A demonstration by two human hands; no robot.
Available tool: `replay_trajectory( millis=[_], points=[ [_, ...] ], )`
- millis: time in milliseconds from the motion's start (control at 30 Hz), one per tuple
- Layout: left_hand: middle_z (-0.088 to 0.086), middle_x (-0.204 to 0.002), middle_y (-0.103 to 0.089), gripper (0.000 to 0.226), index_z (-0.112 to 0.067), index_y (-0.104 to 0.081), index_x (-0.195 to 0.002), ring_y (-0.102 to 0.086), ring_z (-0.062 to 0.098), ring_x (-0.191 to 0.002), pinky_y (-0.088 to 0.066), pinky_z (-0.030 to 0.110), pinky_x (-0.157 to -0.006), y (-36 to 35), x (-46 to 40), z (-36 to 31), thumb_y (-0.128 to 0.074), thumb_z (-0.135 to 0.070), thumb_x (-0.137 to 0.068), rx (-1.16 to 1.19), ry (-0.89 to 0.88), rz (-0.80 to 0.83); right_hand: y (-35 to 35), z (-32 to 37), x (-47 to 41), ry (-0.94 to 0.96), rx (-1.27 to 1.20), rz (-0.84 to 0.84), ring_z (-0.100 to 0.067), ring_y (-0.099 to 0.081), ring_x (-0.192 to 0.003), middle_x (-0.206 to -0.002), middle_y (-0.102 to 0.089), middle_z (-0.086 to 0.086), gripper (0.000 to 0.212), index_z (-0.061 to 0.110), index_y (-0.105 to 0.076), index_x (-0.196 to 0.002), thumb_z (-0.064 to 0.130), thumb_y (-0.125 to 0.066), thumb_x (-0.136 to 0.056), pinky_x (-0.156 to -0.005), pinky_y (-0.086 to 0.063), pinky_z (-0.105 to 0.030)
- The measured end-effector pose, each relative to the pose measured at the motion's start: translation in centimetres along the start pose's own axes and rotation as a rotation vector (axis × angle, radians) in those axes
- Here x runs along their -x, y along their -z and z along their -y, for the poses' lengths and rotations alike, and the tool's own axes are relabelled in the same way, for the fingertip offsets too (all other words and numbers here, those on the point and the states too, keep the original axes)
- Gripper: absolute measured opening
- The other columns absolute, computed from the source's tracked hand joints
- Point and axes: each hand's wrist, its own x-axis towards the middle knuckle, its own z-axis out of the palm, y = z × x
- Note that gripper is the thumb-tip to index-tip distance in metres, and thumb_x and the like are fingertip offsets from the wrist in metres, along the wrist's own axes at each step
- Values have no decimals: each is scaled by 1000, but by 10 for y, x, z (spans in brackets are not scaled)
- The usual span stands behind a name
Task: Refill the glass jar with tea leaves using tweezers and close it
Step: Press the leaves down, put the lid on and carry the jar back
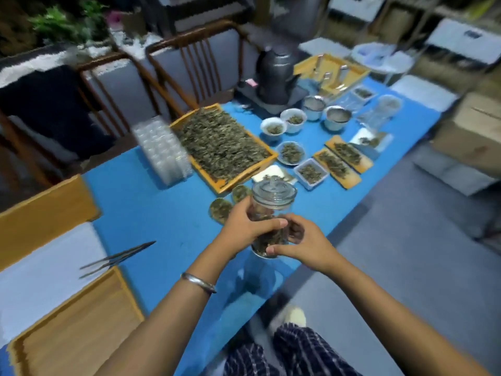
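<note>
**Over a blue table, two hands hold a lidded glass jar**

Above the near edge of the blue table (151,202), in the head view, the glass jar (271,210) sits just below centre with its lid (274,189) on and tea leaves (271,238) in its lower part. The left hand (245,222) wraps it from nine o'clock; the right hand (303,244) curls round its base from four o'clock. Tweezers (118,258) lie at eight o'clock, well apart. A wooden tray of loose tea (222,145) lies at eleven o'clock, small dishes at one o'clock.
</note>
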Motion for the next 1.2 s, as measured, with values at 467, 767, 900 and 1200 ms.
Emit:
replay_trajectory(
  millis=[467,767,900,1200],
  points=[
    [5,-103,-75,65,-18,-66,-108,-72,21,-99,-58,38,-87,-298,-94,-144,-90,-35,-50,-172,-336,521,278,35,105,187,-18,-601,-16,-70,-93,-99,-73,0,57,20,-63,-109,17,-86,-57,-81,-56,-29],
    [-1,-98,-78,50,-22,-67,-101,-73,13,-94,-56,23,-70,-517,-126,-215,-90,-30,-58,-132,-427,748,476,44,190,297,32,-780,-19,-68,-102,-108,-72,-5,60,14,-60,-118,13,-86,-64,-88,-55,-32],
    [-2,-93,-78,27,-35,-77,-83,-73,11,-92,-55,19,-70,-586,-138,-234,-88,-22,-63,-125,-457,844,536,40,209,295,46,-866,-20,-67,-103,-111,-70,-6,60,13,-59,-118,12,-86,-65,-93,-53,-40],
    [-3,-93,-77,31,-31,-76,-82,-73,10,-89,-56,19,-71,-703,-221,-231,-91,-23,-57,-113,-467,883,658,-2,188,198,45,-991,-21,-66,-104,-109,-70,-5,65,19,-60,-113,26,-88,-55,-96,-49,-50]
  ],
)
